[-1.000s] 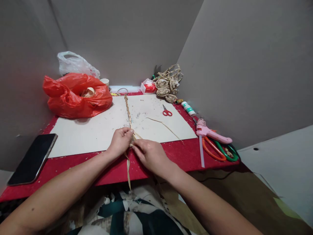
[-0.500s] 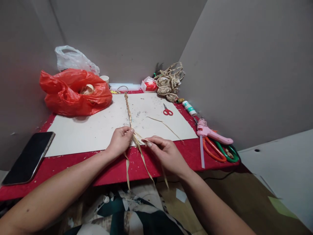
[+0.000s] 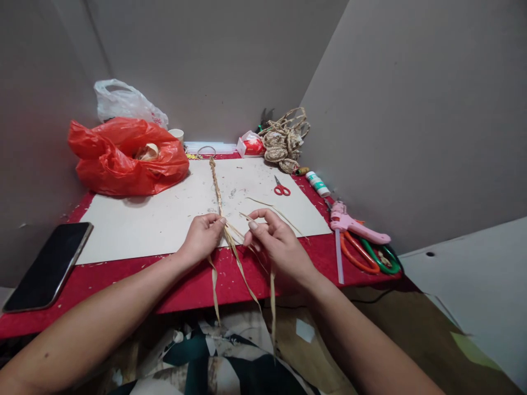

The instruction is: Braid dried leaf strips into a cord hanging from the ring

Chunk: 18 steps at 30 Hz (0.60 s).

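A braided straw cord runs down the middle of the white board toward me. At its near end my left hand pinches the braid between thumb and fingers. Several loose straw strands fan out below that grip and hang over the table's front edge. To the right, my right hand is closed in a pinch on one straw strand, whose tip pokes out left of the fingertips. A long pale length hangs beneath this hand. Beyond it, a separate loose strand lies on the board.
Red-handled scissors lie on the white board. A red plastic bag sits left, behind a phone. Coiled straw cord is piled at the back. A pink glue gun and orange-handled tool line the right edge.
My right hand has lifted slightly and moved up, its strand's tip now pointing up and left. The hanging length has swung into fuller view. My left hand keeps its place on the braid.
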{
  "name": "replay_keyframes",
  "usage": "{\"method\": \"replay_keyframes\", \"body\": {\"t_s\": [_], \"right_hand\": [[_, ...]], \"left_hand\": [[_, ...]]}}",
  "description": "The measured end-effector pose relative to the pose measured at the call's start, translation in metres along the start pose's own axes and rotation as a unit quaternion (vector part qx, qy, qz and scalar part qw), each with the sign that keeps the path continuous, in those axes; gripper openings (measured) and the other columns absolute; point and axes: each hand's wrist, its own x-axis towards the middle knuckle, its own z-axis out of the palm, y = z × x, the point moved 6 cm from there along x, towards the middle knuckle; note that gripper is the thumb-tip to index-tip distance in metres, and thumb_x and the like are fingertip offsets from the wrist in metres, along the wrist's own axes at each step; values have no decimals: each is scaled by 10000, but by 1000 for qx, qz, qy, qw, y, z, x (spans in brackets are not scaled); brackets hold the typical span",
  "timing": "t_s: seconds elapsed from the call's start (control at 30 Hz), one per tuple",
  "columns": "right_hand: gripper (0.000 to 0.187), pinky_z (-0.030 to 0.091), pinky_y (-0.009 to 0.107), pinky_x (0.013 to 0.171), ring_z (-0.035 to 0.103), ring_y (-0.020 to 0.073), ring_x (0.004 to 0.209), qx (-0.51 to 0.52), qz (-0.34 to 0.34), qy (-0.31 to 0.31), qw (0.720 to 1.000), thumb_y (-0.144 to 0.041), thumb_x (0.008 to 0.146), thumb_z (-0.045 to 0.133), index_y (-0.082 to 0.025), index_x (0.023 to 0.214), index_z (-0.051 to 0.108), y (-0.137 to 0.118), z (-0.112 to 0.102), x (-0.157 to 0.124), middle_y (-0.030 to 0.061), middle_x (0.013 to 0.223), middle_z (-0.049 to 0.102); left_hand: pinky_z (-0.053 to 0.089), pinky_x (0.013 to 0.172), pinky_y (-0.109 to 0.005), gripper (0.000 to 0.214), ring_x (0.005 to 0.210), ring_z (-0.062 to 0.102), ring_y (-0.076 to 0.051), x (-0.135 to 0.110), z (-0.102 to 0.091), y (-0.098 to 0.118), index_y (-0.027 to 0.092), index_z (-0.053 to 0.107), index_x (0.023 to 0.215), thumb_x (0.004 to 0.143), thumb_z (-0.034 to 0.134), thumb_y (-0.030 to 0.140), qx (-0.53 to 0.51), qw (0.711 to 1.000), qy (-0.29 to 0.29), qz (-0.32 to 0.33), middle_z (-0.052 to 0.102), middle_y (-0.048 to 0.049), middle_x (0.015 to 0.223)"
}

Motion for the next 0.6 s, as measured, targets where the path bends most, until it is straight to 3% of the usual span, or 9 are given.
{"method": "replay_keyframes", "body": {"t_s": [0.1,0.2,0.33,0.43,0.5,0.6], "right_hand": [[171,394,227,537,486,103,534,-44,-28,-11,999,-365,844,500,-194,849,488,-11,4,3,-11,657,615],[151,426,255,633,545,127,676,-102,-57,32,993,-314,787,559,-175,738,524,-16,4,5,42,842,632],[169,439,278,686,567,134,740,-93,-16,33,995,-309,773,543,-171,691,488,1,13,8,76,1026,611],[172,422,258,627,537,131,668,-113,-12,33,993,-313,770,535,-181,682,469,14,18,12,32,784,607],[166,376,234,533,469,115,552,-133,3,37,990,-313,761,539,-187,681,464,21,18,15,-20,606,528],[161,309,215,466,387,95,476,-139,29,34,989,-295,731,555,-190,663,454,28,16,20,-56,513,442]], "left_hand": [[205,442,-216,260,409,267,-64,0,-1,1,144,566,625,751,548,370,12,1000,0,2,374,64,433],[208,447,-215,252,411,267,-63,1,-1,1,143,566,625,748,549,362,13,1000,2,6,376,63,438],[188,437,-214,232,403,268,-60,1,-1,0,144,554,628,756,541,336,6,1000,-2,6,367,61,435],[176,429,-210,235,401,263,-54,0,0,0,143,529,612,765,536,322,3,1000,-6,5,364,59,439],[176,426,-205,255,401,257,-49,0,0,0,144,507,596,769,540,328,1,1000,-11,6,354,61,443],[174,419,-200,286,400,251,-43,0,1,0,146,488,589,769,554,358,-5,1000,-17,2,344,65,446]]}}
